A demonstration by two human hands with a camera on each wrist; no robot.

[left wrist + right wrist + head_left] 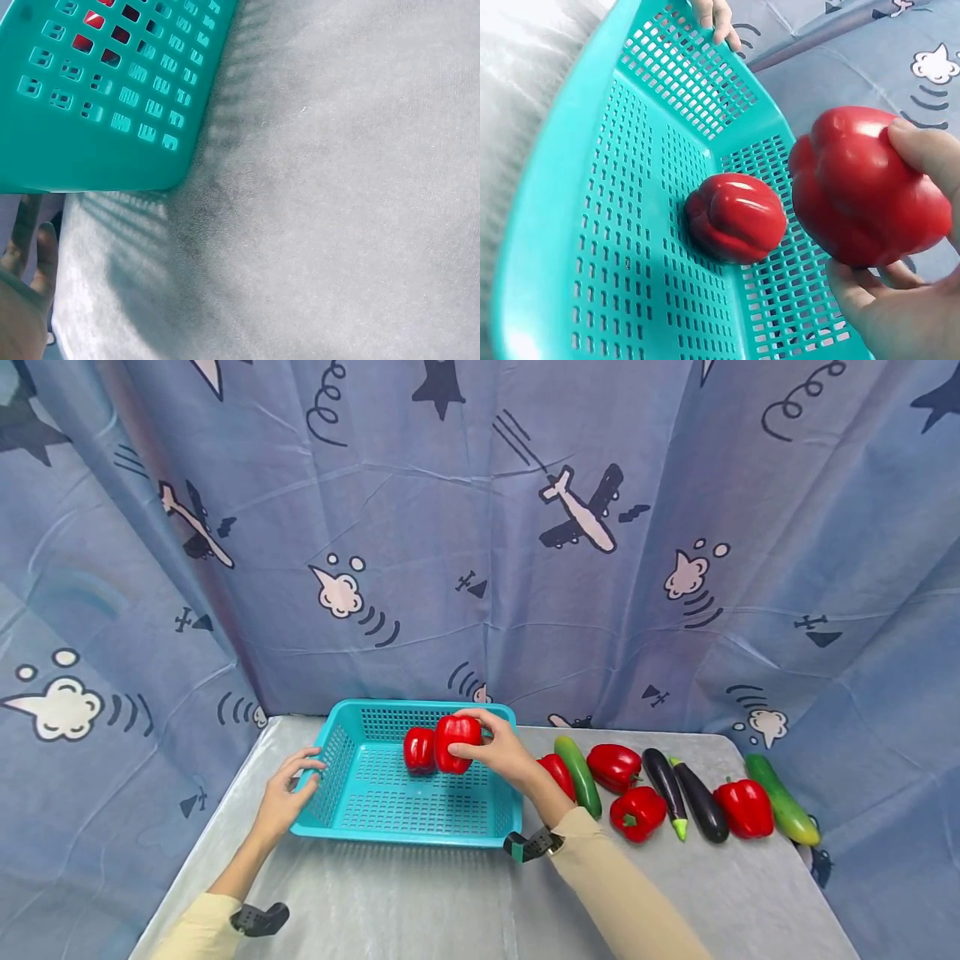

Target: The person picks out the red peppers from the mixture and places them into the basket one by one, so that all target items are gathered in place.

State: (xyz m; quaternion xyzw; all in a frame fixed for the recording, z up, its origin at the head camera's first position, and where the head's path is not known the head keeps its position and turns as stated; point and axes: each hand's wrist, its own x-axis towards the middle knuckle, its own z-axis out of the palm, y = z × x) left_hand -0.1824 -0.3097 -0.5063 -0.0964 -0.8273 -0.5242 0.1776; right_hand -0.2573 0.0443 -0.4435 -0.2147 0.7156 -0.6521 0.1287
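The right hand has a red bell pepper pinched between thumb and fingertips, fingers curled round its top and side, and it hangs over the back half of the turquoise basket, clear of the mesh floor. The right wrist view shows it well: the held pepper sits at about three o'clock of a second red pepper, which already lies on the basket floor near the far corner, the two close together but with a sliver of air between them. Over on the other side, the left hand rests at the basket's nine o'clock rim, fingers hooked lightly over the edge and steadying it; from the left wrist camera only the basket wall and a bit of that hand show against the grey table cover. To do this well, I would say the pepper wants lowering straight down onto the open mesh just beside its neighbour, not on top of it, since a rounded pepper set on another is likely to roll. Keep the left hand firm so the light basket does not skate on the cloth. Off at three o'clock waits the row on the table: more red peppers, cucumbers and two aubergines.
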